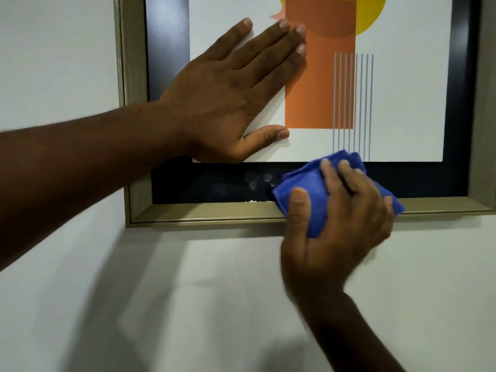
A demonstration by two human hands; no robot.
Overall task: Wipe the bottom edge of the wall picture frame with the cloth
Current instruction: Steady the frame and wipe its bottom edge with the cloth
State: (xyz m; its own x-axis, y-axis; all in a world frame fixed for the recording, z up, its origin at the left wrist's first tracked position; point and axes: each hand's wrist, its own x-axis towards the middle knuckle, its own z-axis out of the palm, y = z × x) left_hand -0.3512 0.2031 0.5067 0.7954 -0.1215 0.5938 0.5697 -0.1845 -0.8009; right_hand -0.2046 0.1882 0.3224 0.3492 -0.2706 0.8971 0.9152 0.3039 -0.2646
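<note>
A picture frame [204,212] with a tan wooden moulding hangs on the pale wall; its art shows an orange rectangle, a yellow shape and thin grey lines on white, inside a black border. My left hand [228,95] lies flat on the picture, fingers spread and holding nothing. My right hand [341,213] grips a folded blue cloth [303,189] and presses it against the frame's bottom edge, a little right of its middle. White specks lie on the inner ledge just left of the cloth. Faint smears show on the black border above them.
The pale wall [188,304] fills the space below and to the left of the frame, with shadows of both arms on it. The frame's right side runs along the image's right edge.
</note>
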